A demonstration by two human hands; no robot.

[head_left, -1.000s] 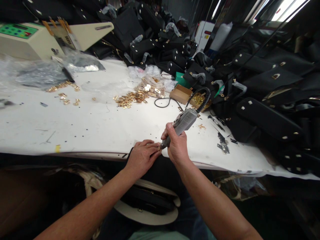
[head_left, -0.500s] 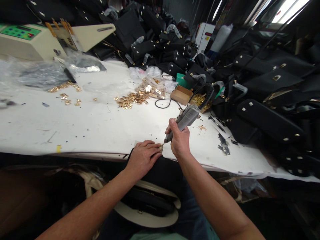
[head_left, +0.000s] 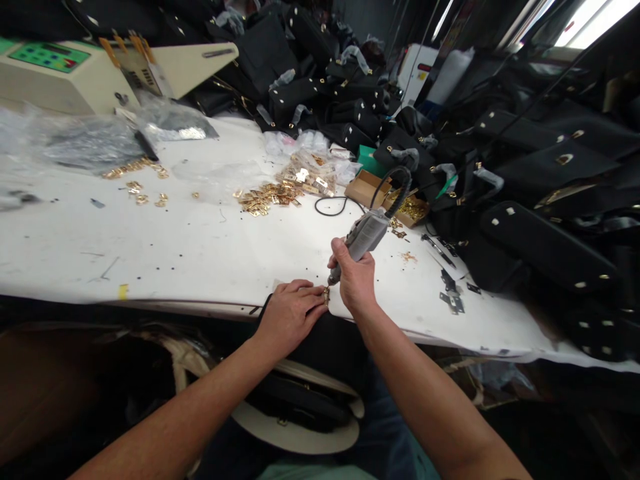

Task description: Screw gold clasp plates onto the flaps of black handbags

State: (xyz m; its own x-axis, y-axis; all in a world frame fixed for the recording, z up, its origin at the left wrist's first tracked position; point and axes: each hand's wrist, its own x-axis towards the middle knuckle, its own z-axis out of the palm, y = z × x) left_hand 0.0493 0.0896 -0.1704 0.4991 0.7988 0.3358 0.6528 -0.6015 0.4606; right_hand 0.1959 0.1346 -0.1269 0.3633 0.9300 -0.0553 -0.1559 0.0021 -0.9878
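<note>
My right hand [head_left: 357, 280] is wrapped round a grey electric screwdriver [head_left: 367, 235], which tilts down to the left. Its tip meets the far end of a small gold bag clasp [head_left: 327, 296]. The clasp lies at the edge of a black bag flap [head_left: 337, 340], over the table's front edge. From the left, my left hand [head_left: 290, 310] lies on the flap, fingertips and thumb closed against the clasp. Below, the bag's open body [head_left: 300, 437] shows a pale lining and dark inside, resting at my lap. My left palm hides part of the flap.
Gold metal fittings [head_left: 270, 197] lie heaped on the white table [head_left: 150, 247], beside a cardboard box [head_left: 367, 187] and a box of small gold parts [head_left: 411, 208]. Black plates [head_left: 451, 300] lie at right. Black bags [head_left: 545, 247] crowd the back and right; a beige machine [head_left: 75, 80] stands left.
The whole view has shifted slightly. The screwdriver's back end has swung a little left and it stands steeper, its tip still at the clasp. My left hand keeps its place on the flap.
</note>
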